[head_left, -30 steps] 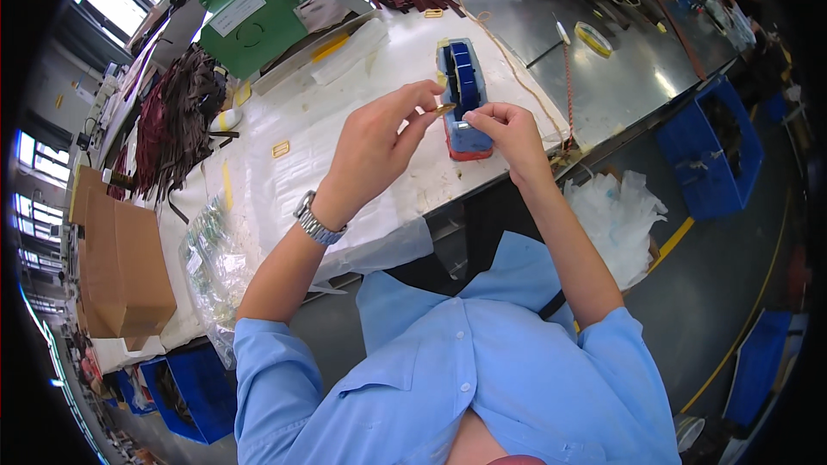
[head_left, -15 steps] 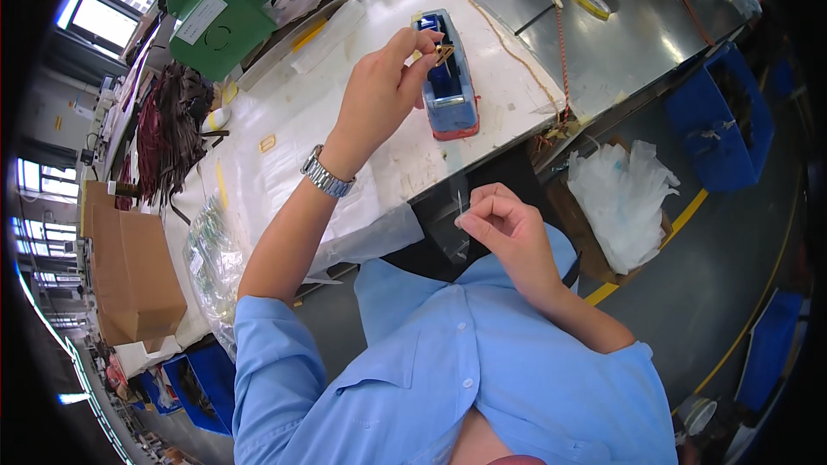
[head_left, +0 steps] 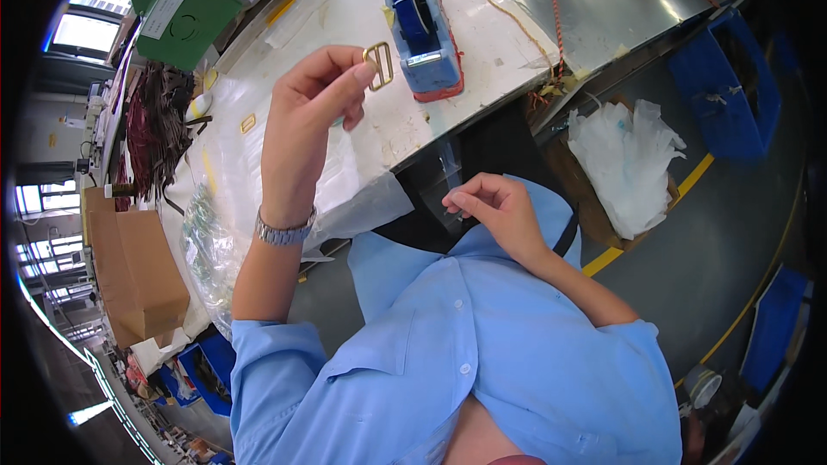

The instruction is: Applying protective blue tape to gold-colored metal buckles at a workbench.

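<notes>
Gold-coloured buckle [head_left: 378,66], a rectangular frame with a bar across it, is up off the worktop [head_left: 491,43] in the head view, pinched between the thumb and fingers of the left hand [head_left: 319,99]. Its long axis runs nearly upright in the picture, the top leaning slightly left. It is just left of the blue tape dispenser [head_left: 432,77], and the left hand is the nearer of the two hands to that dispenser. The right hand [head_left: 498,208] is well apart from the buckle, lower and to the right, in front of the worktop's edge; its thumb and forefinger are drawn together on what looks like the end of a clear tape strip [head_left: 450,164]. A second buckle [head_left: 249,124] lies farther left on the worktop.

As for containers, the dispenser carries a blue tape roll [head_left: 409,9]. An open carton [head_left: 568,168] at the right holds crumpled white plastic sheeting [head_left: 624,172]. Farther right, a blue crate [head_left: 715,125] has dark contents, too unclear to name. What the brown cardboard box [head_left: 142,267] at the far left contains is hidden.
</notes>
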A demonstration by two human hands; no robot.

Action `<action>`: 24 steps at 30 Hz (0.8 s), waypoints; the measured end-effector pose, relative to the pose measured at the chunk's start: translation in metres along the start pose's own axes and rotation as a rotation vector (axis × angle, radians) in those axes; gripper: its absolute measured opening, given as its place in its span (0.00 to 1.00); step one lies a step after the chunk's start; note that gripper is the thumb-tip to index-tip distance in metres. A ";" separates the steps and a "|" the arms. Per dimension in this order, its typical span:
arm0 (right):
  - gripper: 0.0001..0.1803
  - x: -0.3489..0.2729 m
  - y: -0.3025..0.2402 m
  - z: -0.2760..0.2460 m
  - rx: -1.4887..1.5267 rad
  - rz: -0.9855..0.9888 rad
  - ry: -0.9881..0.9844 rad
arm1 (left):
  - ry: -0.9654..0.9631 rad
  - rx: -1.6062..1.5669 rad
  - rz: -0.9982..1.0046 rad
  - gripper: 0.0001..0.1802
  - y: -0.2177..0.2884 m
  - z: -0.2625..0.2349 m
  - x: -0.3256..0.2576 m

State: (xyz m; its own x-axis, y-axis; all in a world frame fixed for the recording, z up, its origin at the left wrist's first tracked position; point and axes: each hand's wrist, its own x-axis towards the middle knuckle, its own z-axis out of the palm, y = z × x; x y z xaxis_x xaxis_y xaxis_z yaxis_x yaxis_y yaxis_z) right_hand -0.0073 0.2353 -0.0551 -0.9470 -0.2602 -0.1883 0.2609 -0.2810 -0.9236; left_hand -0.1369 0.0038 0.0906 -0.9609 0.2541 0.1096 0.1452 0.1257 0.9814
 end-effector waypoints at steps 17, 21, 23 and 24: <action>0.08 -0.014 -0.018 0.013 0.041 0.018 -0.014 | -0.127 -0.187 -0.497 0.09 -0.040 0.053 -0.100; 0.09 -0.015 -0.021 0.014 0.039 0.032 -0.014 | -0.140 -0.206 -0.500 0.10 -0.046 0.053 -0.097; 0.09 -0.014 -0.021 0.014 0.033 0.037 -0.015 | -0.147 -0.219 -0.511 0.10 -0.049 0.054 -0.095; 0.09 -0.014 -0.020 0.013 0.033 0.044 -0.018 | -0.154 -0.232 -0.521 0.09 -0.051 0.054 -0.093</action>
State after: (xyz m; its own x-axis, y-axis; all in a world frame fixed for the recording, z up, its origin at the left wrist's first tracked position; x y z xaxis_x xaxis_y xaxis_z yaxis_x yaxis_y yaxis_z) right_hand 0.0030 0.2324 -0.0294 -0.9309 -0.2895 -0.2226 0.3090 -0.2994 -0.9027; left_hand -0.0423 0.0253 0.0217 -0.8438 0.3539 -0.4035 -0.4091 0.0625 0.9103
